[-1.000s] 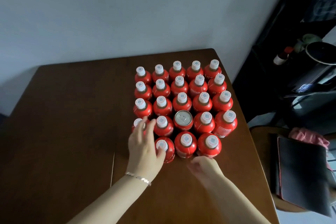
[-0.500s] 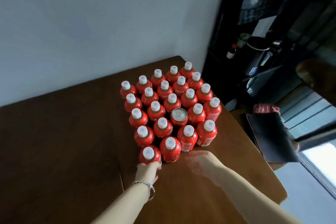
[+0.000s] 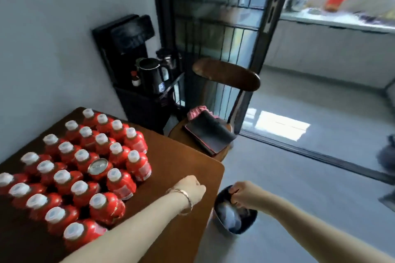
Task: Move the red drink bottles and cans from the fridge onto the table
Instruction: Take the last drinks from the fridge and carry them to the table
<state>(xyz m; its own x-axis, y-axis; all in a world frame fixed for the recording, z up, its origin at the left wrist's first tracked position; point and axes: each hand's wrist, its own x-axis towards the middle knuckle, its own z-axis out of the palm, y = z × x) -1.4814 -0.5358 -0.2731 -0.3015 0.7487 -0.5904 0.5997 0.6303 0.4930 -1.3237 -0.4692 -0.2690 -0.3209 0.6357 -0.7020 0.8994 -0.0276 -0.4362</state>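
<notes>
Several red drink bottles [image 3: 119, 181] with white caps stand in tight rows on the brown wooden table [image 3: 186, 156], at the left of the head view. One red can [image 3: 98, 166] with a silver top sits among them. My left hand [image 3: 190, 188] hovers over the table's right part, fingers curled, holding nothing, apart from the bottles. My right hand [image 3: 245, 195] is off the table's right edge, over a dark bin, fingers curled and empty. No fridge is in view.
A dark bin [image 3: 235, 218] stands on the floor by the table's corner. A wooden chair [image 3: 224, 79] with a dark folder on its seat stands beyond the table. A black stand with a kettle [image 3: 151, 74] is against the wall. Grey floor [image 3: 310, 177] lies to the right.
My view has swung to the right, away from the bottles. My left hand has let go of the front bottle and moved right. My right hand has moved off the table's edge.
</notes>
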